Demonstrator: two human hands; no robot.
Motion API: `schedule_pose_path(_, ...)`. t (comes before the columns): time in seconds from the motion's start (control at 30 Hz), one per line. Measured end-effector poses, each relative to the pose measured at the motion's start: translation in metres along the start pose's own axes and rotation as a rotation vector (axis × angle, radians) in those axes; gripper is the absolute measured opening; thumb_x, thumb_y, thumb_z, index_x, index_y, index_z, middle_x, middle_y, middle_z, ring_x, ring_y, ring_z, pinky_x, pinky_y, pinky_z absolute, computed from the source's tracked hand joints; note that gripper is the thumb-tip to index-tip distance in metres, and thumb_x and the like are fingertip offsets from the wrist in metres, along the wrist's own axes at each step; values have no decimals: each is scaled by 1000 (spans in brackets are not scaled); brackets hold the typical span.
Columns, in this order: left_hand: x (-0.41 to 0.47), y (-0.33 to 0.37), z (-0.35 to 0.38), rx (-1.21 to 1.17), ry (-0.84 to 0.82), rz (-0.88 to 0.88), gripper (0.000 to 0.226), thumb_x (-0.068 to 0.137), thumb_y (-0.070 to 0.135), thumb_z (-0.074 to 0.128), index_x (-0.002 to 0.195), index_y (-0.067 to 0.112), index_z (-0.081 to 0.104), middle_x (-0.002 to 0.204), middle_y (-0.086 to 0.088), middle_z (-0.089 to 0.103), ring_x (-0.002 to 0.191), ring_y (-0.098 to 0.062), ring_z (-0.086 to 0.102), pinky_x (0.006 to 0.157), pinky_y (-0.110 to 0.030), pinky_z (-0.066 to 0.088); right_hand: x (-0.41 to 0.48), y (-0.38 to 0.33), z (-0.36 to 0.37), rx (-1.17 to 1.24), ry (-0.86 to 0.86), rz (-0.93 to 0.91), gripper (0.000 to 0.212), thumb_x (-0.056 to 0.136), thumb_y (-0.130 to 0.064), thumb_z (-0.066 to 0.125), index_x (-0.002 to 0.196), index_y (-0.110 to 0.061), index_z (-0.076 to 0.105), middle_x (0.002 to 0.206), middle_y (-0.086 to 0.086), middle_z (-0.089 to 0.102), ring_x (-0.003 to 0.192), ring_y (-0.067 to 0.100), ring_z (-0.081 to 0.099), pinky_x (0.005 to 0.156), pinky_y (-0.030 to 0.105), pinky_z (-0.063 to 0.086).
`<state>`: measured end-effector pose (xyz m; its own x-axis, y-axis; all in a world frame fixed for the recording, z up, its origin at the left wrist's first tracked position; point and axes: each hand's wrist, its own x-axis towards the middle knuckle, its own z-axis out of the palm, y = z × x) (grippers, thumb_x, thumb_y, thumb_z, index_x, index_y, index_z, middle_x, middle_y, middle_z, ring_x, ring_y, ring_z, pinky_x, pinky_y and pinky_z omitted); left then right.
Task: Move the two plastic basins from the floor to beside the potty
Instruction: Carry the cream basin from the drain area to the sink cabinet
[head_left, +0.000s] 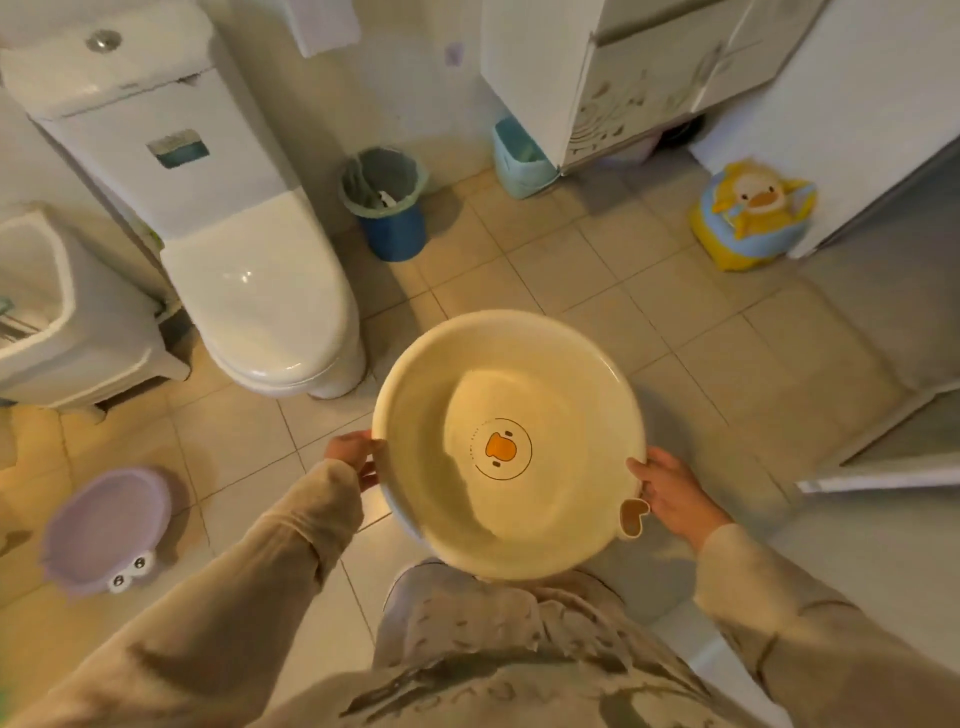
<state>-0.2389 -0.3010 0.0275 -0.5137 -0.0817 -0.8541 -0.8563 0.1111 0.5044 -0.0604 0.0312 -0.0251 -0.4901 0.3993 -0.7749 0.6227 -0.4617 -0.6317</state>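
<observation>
Right now both arms reach forward and down from the bottom corners of the view, elbows apart, sleeves of a beige top covering them to the wrists. Between the hands is a cream basin (509, 447) with an orange duck face printed in its bottom, held up off the tiled floor (649, 291) with its mouth tipped toward the camera. The left hand (356, 457) is curled over the rim on its side, fingers closed around the edge. The right hand (670, 493) clasps the opposite rim just above a small brown tab on the basin, thumb on top of the edge. A lilac basin (106, 530) with cartoon eyes sits on the floor well off to the left, near the foot of a white toilet (260, 280). The yellow duck potty (750, 213) stands far ahead to the right, against a white cabinet (857, 130)
</observation>
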Motion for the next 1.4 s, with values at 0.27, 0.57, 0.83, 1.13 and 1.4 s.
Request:
schedule_pose_path(0.27,8,64,170,134,-119,-12,41,84,-5,51,124,2,58,84,-5,59,69,-21,52,74,-36,47,36,-56,-112,114,146,-8,26,91,-4,52,116,-8,56,97,10,64,86,27,61,68,36,49)
schedule_pose_path(0.57,33,131,309,298,-251,2,40,86,-5,48,125,-2,57,74,-8,56,64,-23,51,60,-34,47,76,-114,-174,236,283,-45,27,91,-9,52,118,-9,57,108,14,61,97,32,59,64,34,52)
schedule_pose_path(0.83,60,204,427,371,-302,-24,40,89,-5,45,128,0,54,77,-4,55,67,-22,51,71,-38,48,128,-189,-214,310,428,-36,36,92,-7,51,127,-2,51,117,19,58,105,34,55,81,43,50)
schedule_pose_path(1.13,76,279,534,505,-283,24,39,90,-2,44,128,2,55,105,-11,54,98,-27,49,99,-47,45,179,-269,-246,422,478,-55,38,91,-7,53,129,-5,51,113,13,58,104,30,54,70,34,48)
schedule_pose_path(1.4,91,306,612,470,-247,41,41,87,-6,46,126,1,56,104,-12,55,98,-30,50,101,-48,46,242,-338,-309,392,399,-83,29,89,-8,57,117,-13,55,93,2,63,85,21,59,64,31,47)
